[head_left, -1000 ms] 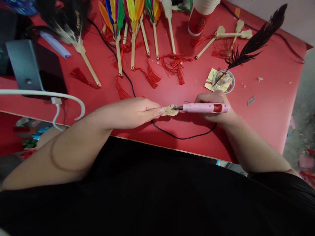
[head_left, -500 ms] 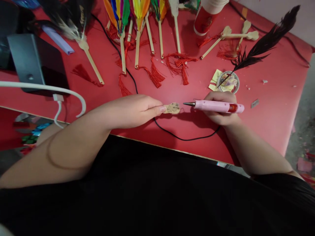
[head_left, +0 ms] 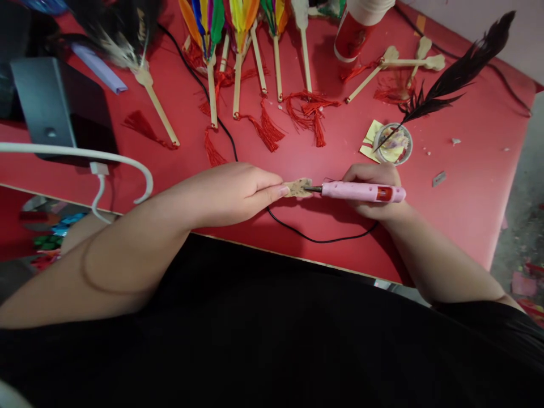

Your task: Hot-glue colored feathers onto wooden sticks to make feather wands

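Note:
Near the table's front edge, my left hand [head_left: 259, 192] grips a small wooden fan handle [head_left: 298, 187] between thumb and fingers, its rounded, speckled end sticking out to the right. My right hand [head_left: 374, 195] is closed around a pink glue gun [head_left: 361, 191]. The gun's metal tip lies over the rounded end of the wooden piece; whether it touches cannot be made out. A black cord runs below both hands. Behind my right hand, a black feather [head_left: 463, 71] rests with its quill across a small round dish [head_left: 403, 148] on yellow paper.
Feather fans with red tassels [head_left: 270, 131] lie along the back of the red table [head_left: 467, 198]. A red and white cup [head_left: 357, 34] and several bare wooden handles [head_left: 412, 61] are at the back right. A dark device [head_left: 63, 107] with a white cable occupies the left.
My right hand has moved left with the glue gun, bringing its tip from beside the wooden piece to over its end. My left hand has barely moved.

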### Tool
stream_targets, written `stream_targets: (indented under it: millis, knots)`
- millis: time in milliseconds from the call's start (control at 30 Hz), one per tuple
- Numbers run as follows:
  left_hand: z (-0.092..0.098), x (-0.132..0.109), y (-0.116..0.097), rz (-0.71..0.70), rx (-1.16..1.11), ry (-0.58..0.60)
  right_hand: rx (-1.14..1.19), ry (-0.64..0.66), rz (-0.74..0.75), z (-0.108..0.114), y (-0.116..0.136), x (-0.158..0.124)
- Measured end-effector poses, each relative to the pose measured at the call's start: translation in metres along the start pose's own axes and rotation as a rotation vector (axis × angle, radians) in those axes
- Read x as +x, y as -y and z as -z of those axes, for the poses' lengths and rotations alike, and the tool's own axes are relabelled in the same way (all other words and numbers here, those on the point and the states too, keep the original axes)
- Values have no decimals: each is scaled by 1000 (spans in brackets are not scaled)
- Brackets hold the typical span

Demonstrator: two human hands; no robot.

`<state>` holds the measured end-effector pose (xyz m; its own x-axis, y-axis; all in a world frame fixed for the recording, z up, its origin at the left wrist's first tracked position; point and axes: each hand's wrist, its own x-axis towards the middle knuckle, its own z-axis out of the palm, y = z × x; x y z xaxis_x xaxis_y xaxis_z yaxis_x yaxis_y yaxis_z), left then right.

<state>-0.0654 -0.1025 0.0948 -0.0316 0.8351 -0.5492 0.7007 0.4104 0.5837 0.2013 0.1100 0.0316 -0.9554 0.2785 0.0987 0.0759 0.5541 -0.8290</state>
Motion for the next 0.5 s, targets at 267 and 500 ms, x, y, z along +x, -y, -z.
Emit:
stream_targets:
  millis: [267, 500]
  knots:
    - [0, 0, -4, -68, 48, 2, -39, -75, 49, -2, -2, 2]
    - [-1, 0, -4, -77, 39, -28, -64, -119, 36, -7, 0, 3]
